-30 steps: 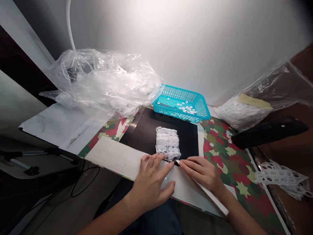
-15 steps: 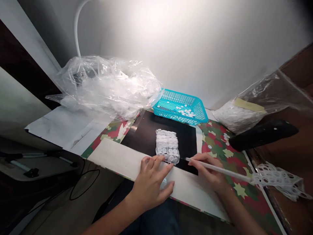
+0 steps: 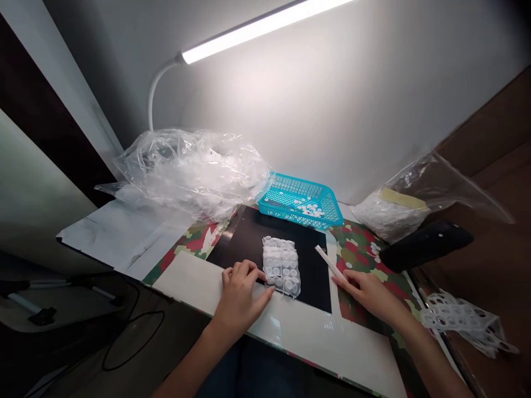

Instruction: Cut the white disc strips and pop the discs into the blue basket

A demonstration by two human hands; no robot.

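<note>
On a black mat point(image 3: 311, 249) lies a block of white plastic parts point(image 3: 282, 265) with several rows of round, ring-like caps. My left hand point(image 3: 240, 293) is at its near left corner, thumb and index finger closed on the edge and the other fingers bent above the mat. To the right, my right hand point(image 3: 367, 290) grips a slim white stick point(image 3: 329, 261) between thumb and fingers. The stick points away to the upper left, over the mat's right edge and apart from the block. Its other end is hidden by the hand.
Behind the mat is a blue basket point(image 3: 298, 218) with loose white discs. A large clear bag point(image 3: 191, 171) fills the back left. At right are a bag of small white pieces point(image 3: 381, 215), a black object point(image 3: 427, 246) and white perforated sheets point(image 3: 464, 320). A lamp point(image 3: 265, 27) shines above.
My right hand has moved right, away from the block, and the stick now points up and away instead of at the block. My left hand has shifted to the block's left corner. The view has tilted up.
</note>
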